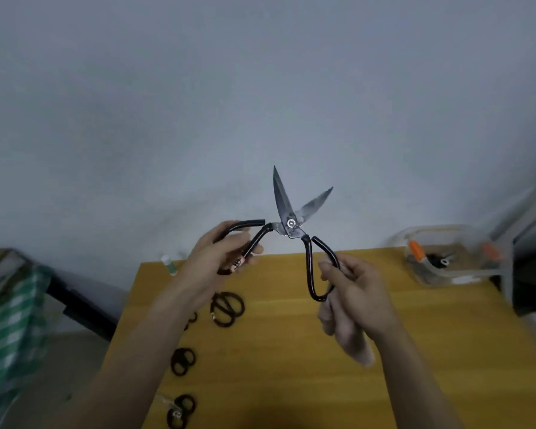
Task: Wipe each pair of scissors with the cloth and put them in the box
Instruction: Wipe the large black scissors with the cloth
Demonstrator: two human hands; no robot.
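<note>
I hold a large pair of black-handled scissors (291,222) up in the air above the far end of the wooden table (291,351), blades spread open and pointing up. My left hand (217,258) grips the left handle loop. My right hand (350,292) grips the right handle loop. A pale cloth (350,339) hangs from under my right hand. A clear plastic box (452,255) with orange clips stands at the table's far right corner, with dark items inside. Several other black-handled scissors (226,309) lie along the table's left side.
A small white and green bottle (169,264) stands at the table's far left corner. A green checked fabric (10,335) drapes over something at the left. A dark object (532,274) sits beyond the table's right edge. A pale wall rises behind.
</note>
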